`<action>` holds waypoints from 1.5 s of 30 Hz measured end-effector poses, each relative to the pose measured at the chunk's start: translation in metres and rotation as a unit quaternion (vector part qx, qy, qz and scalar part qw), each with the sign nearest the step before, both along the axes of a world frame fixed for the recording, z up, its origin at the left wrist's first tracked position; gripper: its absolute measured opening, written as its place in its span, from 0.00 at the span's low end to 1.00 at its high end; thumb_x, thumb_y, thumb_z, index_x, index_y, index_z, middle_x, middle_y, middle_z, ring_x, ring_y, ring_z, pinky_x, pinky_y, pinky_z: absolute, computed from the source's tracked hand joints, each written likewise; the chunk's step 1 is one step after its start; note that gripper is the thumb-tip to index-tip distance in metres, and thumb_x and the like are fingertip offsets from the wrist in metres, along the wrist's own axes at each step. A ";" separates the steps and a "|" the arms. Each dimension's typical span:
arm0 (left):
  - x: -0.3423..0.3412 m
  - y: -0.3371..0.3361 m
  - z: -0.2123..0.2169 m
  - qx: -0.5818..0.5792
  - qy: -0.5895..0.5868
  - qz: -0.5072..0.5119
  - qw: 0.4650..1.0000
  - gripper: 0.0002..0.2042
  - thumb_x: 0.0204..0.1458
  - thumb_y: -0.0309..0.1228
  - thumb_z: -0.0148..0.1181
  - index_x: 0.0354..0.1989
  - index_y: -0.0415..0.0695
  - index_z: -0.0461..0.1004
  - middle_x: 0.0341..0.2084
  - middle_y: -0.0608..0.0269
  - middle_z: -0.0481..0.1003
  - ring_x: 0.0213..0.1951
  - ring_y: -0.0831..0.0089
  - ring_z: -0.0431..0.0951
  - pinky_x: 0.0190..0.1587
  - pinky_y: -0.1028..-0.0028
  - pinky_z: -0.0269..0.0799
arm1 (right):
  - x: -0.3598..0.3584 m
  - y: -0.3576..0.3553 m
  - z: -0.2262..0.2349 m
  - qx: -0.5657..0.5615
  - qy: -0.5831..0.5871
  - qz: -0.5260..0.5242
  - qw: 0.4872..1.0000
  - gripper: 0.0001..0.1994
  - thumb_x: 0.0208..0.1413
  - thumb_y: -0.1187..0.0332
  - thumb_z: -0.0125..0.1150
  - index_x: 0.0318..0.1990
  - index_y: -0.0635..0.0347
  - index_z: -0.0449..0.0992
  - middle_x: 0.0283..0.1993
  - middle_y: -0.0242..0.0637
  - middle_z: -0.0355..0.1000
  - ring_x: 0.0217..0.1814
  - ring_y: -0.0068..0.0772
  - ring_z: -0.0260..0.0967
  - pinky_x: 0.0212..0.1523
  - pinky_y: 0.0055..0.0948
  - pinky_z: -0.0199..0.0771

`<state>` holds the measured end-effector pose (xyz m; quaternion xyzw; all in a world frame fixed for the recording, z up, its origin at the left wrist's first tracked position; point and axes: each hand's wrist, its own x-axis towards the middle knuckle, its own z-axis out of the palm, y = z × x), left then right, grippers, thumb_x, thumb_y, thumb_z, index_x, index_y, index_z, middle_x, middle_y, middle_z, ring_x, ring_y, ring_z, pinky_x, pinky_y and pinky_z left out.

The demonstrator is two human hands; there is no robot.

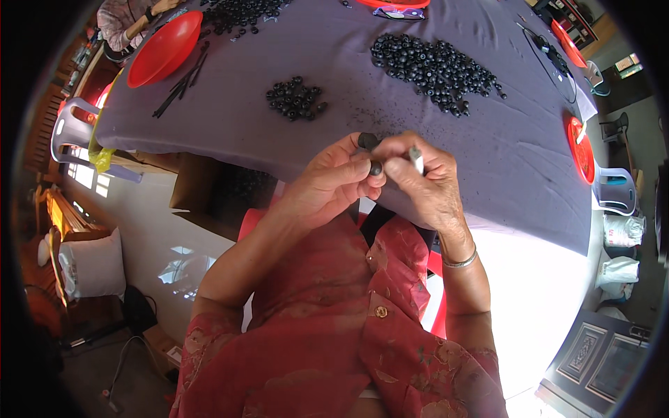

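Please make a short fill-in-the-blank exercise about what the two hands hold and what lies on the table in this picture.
1. The left hand pinches a small dark ____ between its fingertips.
2. The right hand holds a thin tool and wears a silver ____ on its wrist.
3. The table is covered with a ____ cloth.
4. The small pile of beads lies to the ____ of the large pile of beads.

Missing words: bead; bracelet; purple; left

Daylight floods the scene from the right, glaring white on the floor (536, 306); fisheye bends the table (488, 160) edge, and dark vignetting rings the frame.
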<state>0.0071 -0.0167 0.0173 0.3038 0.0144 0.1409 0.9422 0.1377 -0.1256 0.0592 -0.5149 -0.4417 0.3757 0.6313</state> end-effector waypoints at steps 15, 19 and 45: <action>-0.001 0.001 0.001 0.006 -0.006 0.082 0.997 0.07 0.56 0.28 0.55 0.42 0.46 0.67 0.32 0.69 0.71 0.36 0.80 0.70 0.41 0.78 0.66 | -0.006 -0.005 0.004 0.017 -0.432 -0.075 0.899 0.05 0.51 0.73 0.61 0.35 0.64 0.73 0.29 0.39 0.74 0.29 0.32 0.76 0.28 0.25 0.74; -0.001 0.003 -0.001 0.010 -0.014 0.071 0.997 0.07 0.56 0.28 0.55 0.42 0.46 0.67 0.33 0.69 0.71 0.38 0.80 0.70 0.41 0.78 0.66 | -0.005 -0.004 0.002 0.028 -0.424 -0.069 0.902 0.05 0.51 0.74 0.62 0.34 0.64 0.74 0.29 0.39 0.75 0.29 0.31 0.76 0.28 0.24 0.74; 0.001 0.004 -0.012 0.072 0.026 0.071 0.995 0.13 0.52 0.24 0.56 0.44 0.44 0.63 0.29 0.65 0.72 0.32 0.76 0.71 0.37 0.73 0.67 | 0.007 0.000 -0.006 0.010 -0.210 -0.060 0.976 0.07 0.54 0.70 0.61 0.38 0.62 0.76 0.27 0.26 0.66 0.29 0.15 0.61 0.30 0.17 0.63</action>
